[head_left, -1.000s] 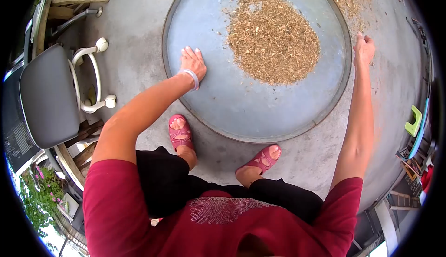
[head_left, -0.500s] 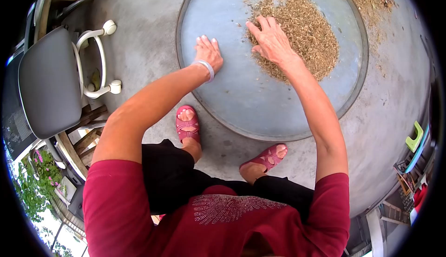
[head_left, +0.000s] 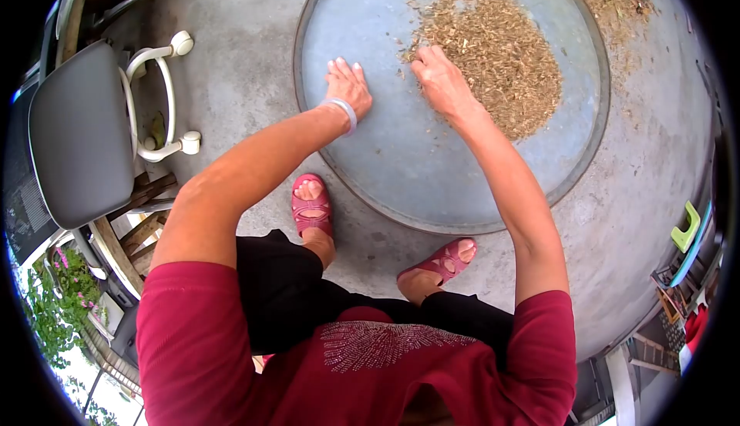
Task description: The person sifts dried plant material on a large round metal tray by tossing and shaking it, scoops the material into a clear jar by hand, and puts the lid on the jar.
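A large round metal tray [head_left: 362, 183] with a raised rim lies on the floor in front of me. Brown chopped dry plant bits [head_left: 505, 60] form a pile on its upper right part. My left hand [head_left: 348, 91], with a pale bangle at the wrist, rests flat on the bare left side of the tray, fingers stretched out. At the left edge of the pile is my right hand [head_left: 443, 83], its fingers curled closed. Whatever sits inside those fingers is hidden from view.
Loose brown debris [head_left: 613, 2] is scattered on the concrete floor [head_left: 239, 56] past the tray's right rim. A grey chair [head_left: 83, 137] with white casters lies at the left. Near the right edge are a green plastic piece [head_left: 686, 229] and assorted items.
My right hand has gone from spread fingers over the pile to curled fingers, shifting slightly down toward me. The left hand has stayed almost still.
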`<state>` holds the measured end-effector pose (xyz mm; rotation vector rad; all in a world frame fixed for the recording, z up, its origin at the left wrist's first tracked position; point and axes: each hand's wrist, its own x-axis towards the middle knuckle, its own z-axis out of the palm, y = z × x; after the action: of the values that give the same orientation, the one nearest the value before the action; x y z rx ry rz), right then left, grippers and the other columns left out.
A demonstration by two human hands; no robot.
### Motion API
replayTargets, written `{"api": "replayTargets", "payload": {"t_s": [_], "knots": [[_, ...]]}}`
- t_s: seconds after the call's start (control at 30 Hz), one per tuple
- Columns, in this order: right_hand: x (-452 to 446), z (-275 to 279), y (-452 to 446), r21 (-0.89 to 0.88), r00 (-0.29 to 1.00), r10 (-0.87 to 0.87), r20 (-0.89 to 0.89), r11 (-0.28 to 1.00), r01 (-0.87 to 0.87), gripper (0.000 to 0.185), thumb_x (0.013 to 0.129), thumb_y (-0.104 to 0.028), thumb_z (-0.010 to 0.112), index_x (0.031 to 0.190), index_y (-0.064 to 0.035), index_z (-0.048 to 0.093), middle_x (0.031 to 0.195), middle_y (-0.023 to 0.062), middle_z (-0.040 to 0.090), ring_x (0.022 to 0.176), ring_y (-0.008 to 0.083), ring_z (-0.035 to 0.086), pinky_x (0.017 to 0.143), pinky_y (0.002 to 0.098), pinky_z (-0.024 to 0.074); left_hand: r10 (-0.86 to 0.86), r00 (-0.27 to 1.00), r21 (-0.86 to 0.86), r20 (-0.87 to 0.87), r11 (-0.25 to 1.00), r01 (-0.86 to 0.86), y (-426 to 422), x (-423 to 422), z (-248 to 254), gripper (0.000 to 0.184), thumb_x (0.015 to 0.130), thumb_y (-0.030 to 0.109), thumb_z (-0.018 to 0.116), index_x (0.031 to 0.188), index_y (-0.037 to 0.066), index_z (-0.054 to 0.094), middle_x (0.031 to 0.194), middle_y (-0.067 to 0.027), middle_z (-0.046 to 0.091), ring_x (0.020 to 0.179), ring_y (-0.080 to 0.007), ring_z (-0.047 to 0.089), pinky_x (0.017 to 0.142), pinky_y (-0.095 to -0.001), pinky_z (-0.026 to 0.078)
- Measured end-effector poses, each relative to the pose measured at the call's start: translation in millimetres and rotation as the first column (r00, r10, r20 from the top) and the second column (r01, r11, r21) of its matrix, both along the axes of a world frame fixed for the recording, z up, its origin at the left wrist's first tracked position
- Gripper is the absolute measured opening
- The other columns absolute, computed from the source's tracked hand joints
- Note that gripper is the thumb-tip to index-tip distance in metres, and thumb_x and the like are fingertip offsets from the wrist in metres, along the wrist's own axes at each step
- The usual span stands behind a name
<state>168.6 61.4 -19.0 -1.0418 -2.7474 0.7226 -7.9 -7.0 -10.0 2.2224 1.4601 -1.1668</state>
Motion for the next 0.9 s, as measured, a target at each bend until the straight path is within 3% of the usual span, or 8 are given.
{"api": "replayTargets", "payload": {"t_s": [0.27, 0.5, 0.67, 0.7, 0.73, 0.8, 0.87, 0.9], "knots": [[4, 8, 0, -0.034, 0.989, -0.142, -0.025, 0.989, 0.142, 0.034, 0.069, -0.009, 0.064, 0.099, -0.0021, 0.050, 0.097, 0.0144, 0.043, 0.093, 0.0298, 0.047, 0.077, 0.0385, 0.0465, 0.024, 1.000, -0.016, -0.015, 1.000, -0.024, 2, 4, 0, 0.115, 0.048, 0.039, 0.081, 0.126, -0.019, 0.019, 0.120, -0.0459, 0.027, 0.111, -0.0524, 0.037, 0.089, -0.0438, 0.040], [2, 3, -7, -0.075, 0.999, -0.038, 0.019, 0.996, 0.040, 0.017, 0.073, 0.004, 0.049, 0.087, -0.0003, 0.056, 0.095, 0.0129, 0.046, 0.096, 0.0275, 0.047, 0.074, 0.0377, 0.0480, 0.027, 1.000, -0.010, -0.014, 1.000, -0.027, 1, 3, 2, 0.114, 0.048, 0.036, 0.081, 0.125, -0.019, 0.019, 0.120, -0.0453, 0.027, 0.111, -0.0513, 0.038, 0.090, -0.0428, 0.040], [24, 15, 0, -0.084, 0.925, -0.195, -0.327, 0.981, 0.178, 0.013, 0.069, 0.004, 0.055, 0.080, -0.0010, 0.059, 0.084, 0.0101, 0.056, 0.084, 0.0233, 0.055, 0.067, 0.0299, 0.0492, 0.014, 1.000, -0.014, -0.019, 1.000, -0.014, 2, 3, 4, 0.113, 0.048, 0.036, 0.081, 0.126, -0.019, 0.019, 0.120, -0.0452, 0.028, 0.111, -0.0511, 0.039, 0.089, -0.0432, 0.041], [29, 18, 3, -0.144, 0.880, -0.268, -0.392, 0.963, 0.229, 0.012, 0.068, 0.004, 0.056, 0.079, -0.0012, 0.060, 0.082, 0.0095, 0.059, 0.081, 0.0223, 0.057, 0.065, 0.0282, 0.0493, -0.004, 0.999, -0.005, -0.033, 1.000, 0.004, 1, 3, 2, 0.091, 0.060, 0.026, 0.067, 0.126, -0.018, 0.021, 0.120, -0.0450, 0.028, 0.111, -0.0524, 0.038, 0.087, -0.0458, 0.041], [32, 31, 6, -0.285, 0.819, -0.459, -0.345, 0.882, 0.375, 0.010, 0.068, 0.003, 0.060, 0.076, -0.0028, 0.064, 0.073, 0.0080, 0.062, 0.068, 0.0165, 0.060, 0.060, 0.0245, 0.0487, -0.022, 0.999, 0.001, -0.045, 1.000, 0.023, 0, 3, -1, 0.069, 0.072, 0.015, 0.053, 0.126, -0.016, 0.023, 0.119, -0.0448, 0.029, 0.110, -0.0538, 0.037, 0.085, -0.0484, 0.041], [43, 51, 20, -0.627, 0.642, -0.767, 0.015, 0.493, 0.603, 0.011, 0.070, 0.003, 0.061, 0.077, -0.0053, 0.066, 0.074, 0.0058, 0.063, 0.064, 0.0100, 0.060, 0.056, 0.0244, 0.0488, -0.029, 0.998, 0.003, -0.055, 1.000, 0.029, -1, 4, -3, 0.070, 0.072, 0.016, 0.054, 0.126, -0.017, 0.023, 0.119, -0.0449, 0.029, 0.111, -0.0538, 0.037, 0.086, -0.0483, 0.041], [56, 41, 27, -0.794, 0.514, -0.857, -0.024, 0.329, 0.511, 0.009, 0.072, 0.001, 0.064, 0.080, -0.0017, 0.065, 0.074, 0.0063, 0.062, 0.062, 0.0103, 0.058, 0.054, 0.0236, 0.0492, -0.001, 0.999, -0.004, -0.051, 1.000, 0.001, 0, 4, -3, 0.116, 0.047, 0.039, 0.081, 0.125, -0.019, 0.018, 0.119, -0.0455, 0.028, 0.111, -0.0513, 0.038, 0.090, -0.0428, 0.040], [61, 40, 29, -0.877, 0.434, -0.900, -0.046, 0.244, 0.414, 0.009, 0.072, 0.001, 0.064, 0.081, -0.0002, 0.064, 0.074, 0.0069, 0.062, 0.062, 0.0112, 0.058, 0.053, 0.0235, 0.0495, -0.001, 0.999, -0.010, -0.051, 1.000, 0.001, 1, 4, -4, 0.117, 0.047, 0.040, 0.081, 0.125, -0.019, 0.018, 0.119, -0.0457, 0.028, 0.111, -0.0515, 0.038, 0.090, -0.0427, 0.040]]}}
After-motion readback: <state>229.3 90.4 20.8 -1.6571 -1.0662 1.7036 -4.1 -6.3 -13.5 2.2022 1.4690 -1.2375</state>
